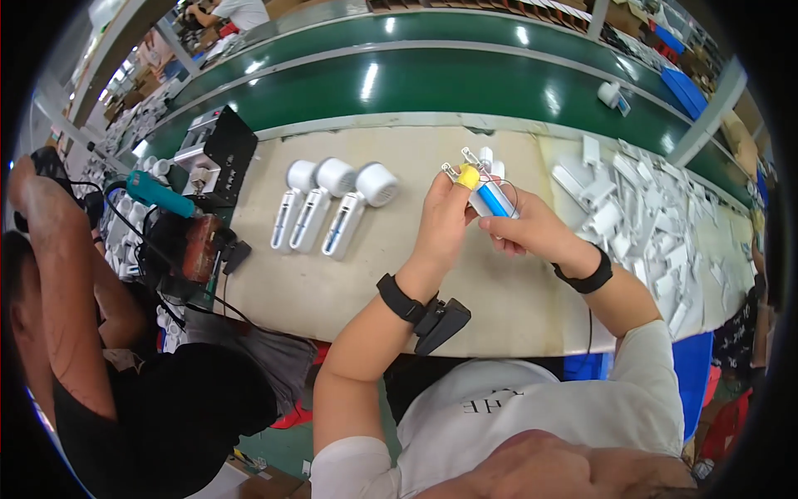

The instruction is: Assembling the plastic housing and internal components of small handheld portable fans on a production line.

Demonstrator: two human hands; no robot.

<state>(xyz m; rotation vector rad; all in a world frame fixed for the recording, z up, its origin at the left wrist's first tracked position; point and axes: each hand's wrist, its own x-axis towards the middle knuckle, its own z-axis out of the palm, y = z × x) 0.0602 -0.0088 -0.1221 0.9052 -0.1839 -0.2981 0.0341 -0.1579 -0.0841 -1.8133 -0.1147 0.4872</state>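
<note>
Over the middle of the table, my left hand [441,214] and my right hand [535,226] are both closed around a white plastic housing. A blue cylinder [495,200], which looks like a battery cell, lies in it, with thin wires and small white pieces at its far end. A yellow cover sits on one fingertip of my left hand, pressed against the housing's far left side. My right fingers grip its near right end. Left of my hands, three white handheld devices [342,224] with round heads lie side by side on the table.
White plastic parts [615,208] are heaped at the table's right. At left stand a black box [218,154] and a teal power screwdriver [158,193] with cables, near a co-worker's bare arm [62,274]. A green conveyor [332,83] runs behind, carrying a white device [612,96].
</note>
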